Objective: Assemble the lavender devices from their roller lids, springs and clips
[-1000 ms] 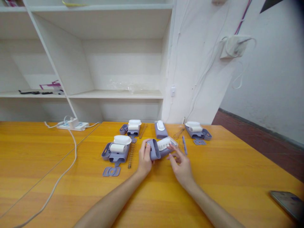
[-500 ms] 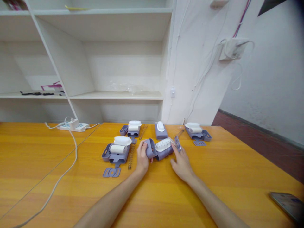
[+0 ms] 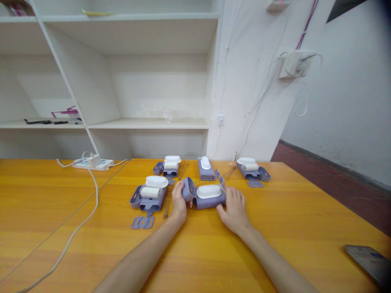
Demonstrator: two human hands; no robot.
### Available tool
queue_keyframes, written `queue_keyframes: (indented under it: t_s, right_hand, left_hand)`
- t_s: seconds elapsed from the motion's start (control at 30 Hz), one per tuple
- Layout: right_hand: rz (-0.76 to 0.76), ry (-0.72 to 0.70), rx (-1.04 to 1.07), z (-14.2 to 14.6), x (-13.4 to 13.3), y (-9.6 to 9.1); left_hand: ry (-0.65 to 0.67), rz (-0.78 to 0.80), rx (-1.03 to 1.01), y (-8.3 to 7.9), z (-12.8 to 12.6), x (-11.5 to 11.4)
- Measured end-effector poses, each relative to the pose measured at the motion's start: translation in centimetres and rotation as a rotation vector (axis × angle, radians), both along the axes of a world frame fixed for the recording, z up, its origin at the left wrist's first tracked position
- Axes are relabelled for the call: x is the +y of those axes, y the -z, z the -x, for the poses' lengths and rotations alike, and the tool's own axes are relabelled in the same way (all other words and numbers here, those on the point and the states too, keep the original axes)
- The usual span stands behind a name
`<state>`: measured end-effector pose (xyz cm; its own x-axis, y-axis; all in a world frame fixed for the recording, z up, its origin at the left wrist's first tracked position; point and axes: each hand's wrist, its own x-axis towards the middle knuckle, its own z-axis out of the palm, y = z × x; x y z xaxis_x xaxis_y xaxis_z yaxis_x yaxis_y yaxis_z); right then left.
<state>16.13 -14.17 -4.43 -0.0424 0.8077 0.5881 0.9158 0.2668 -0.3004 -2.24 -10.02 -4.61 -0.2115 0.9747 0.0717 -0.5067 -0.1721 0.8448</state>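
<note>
My left hand (image 3: 179,203) is closed around a purple hollow end cap (image 3: 188,189), tilted at the left end of a purple box-shaped housing (image 3: 210,202). A white oval dish (image 3: 209,191) lies on that housing. My right hand (image 3: 234,208) grips the housing's right end, thumb in front and fingers behind. By those fingertips a flat purple slotted plate (image 3: 220,178) stands on edge; whether they touch it I cannot tell. Behind the housing a thin coil spring (image 3: 205,182) is partly visible.
Similar purple sets with white parts stand at the left (image 3: 152,200), back left (image 3: 171,167) and back right (image 3: 251,167). Another purple housing (image 3: 207,174) lies behind my hands. A long spring (image 3: 167,202) lies left. A phone (image 3: 368,262) is at right; a white cable (image 3: 96,195) crosses the left.
The housing has turned straighter and lower between my hands. The spring has gone from over the white dish to behind the housing. My right hand has shifted onto the housing's end.
</note>
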Motion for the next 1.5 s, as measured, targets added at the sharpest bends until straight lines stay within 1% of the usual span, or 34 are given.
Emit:
queue_keyframes:
  t_s: [0.07,0.2,0.27,0.33,0.43,0.5,0.57,0.67,0.77,0.87,1.0,1.13,1.2,1.27,1.4,1.5]
  right_hand:
    - [0.002,-0.030,-0.001,0.0,-0.1,-0.2]
    - [0.081,-0.217,0.077,-0.6,0.4,0.1]
    - [0.134,-0.279,0.137,-1.3,1.0,0.5]
    - [0.169,-0.288,0.165,-2.1,1.5,0.6]
    - [0.182,-0.254,0.144,-3.0,1.9,0.3]
    - [0.187,-0.251,0.150,-3.1,1.8,0.0]
    - [0.209,-0.276,0.207,-3.0,1.7,-0.2]
    - [0.265,-0.302,0.387,-2.8,1.5,-0.4]
    - [0.317,-0.268,0.630,-3.2,1.8,-0.8]
    - [0.333,-0.262,0.882,-3.9,2.2,-1.1]
    - [0.305,-0.347,1.251,-4.5,2.4,-1.1]
    - [0.383,-0.442,1.547,-5.0,2.3,-1.2]
    - [0.430,-0.467,1.641,-5.4,2.3,-1.3]
    - [0.439,-0.484,1.699,-5.9,2.5,-1.2]
    - [0.401,-0.505,1.764,-6.5,3.0,-0.9]
    - [0.369,-0.512,1.758,-6.4,3.1,-0.7]
  left_hand:
    - [0.030,0.031,-0.016,0.0,0.1,0.2]
    - [0.083,0.086,-0.054,-0.1,0.2,0.3]
    - [0.092,0.097,-0.066,-0.2,0.3,0.3]
    - [0.094,0.110,-0.075,-0.3,0.3,0.3]
    - [0.105,0.136,-0.082,-0.3,0.4,0.4]
    - [0.119,0.146,-0.082,-0.3,0.5,0.5]
    - [0.126,0.146,-0.084,-0.3,0.5,0.6]
    - [0.116,0.143,-0.093,-0.3,0.6,0.7]
    - [0.094,0.131,-0.101,-0.2,0.7,0.9]
    - [0.055,0.121,-0.106,0.1,0.7,1.1]
    - [0.006,0.109,-0.117,0.3,0.6,1.2]
    - [-0.022,0.130,-0.150,0.0,0.5,1.0]
    - [-0.029,0.137,-0.156,-0.1,0.5,1.0]
    - [-0.036,0.137,-0.159,-0.2,0.5,1.0]
    - [-0.028,0.132,-0.151,0.0,0.5,1.0]
    - [-0.009,0.113,-0.129,0.2,0.5,1.0]
